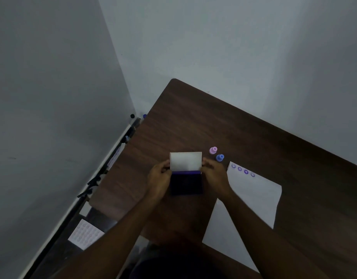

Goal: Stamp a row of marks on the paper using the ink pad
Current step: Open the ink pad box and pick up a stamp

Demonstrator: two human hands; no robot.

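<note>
The ink pad (186, 184) lies in the middle of the brown table (244, 129), its white lid (186, 161) raised upright at the far side and the dark purple pad showing. My left hand (160, 179) pinches the lid's left edge. My right hand (214, 175) pinches its right edge. A white paper (252, 200) lies to the right, with a row of several purple smiley marks (243, 170) along its far edge. A pink stamp (213, 150) and a blue stamp (220, 157) stand just beyond the paper, right of the lid.
The table sits in a corner between grey walls. On the floor at the left lie a stamped sheet (85, 234), another sheet (115, 158) and dark rods (94, 182) along the wall. The table's far half holds nothing.
</note>
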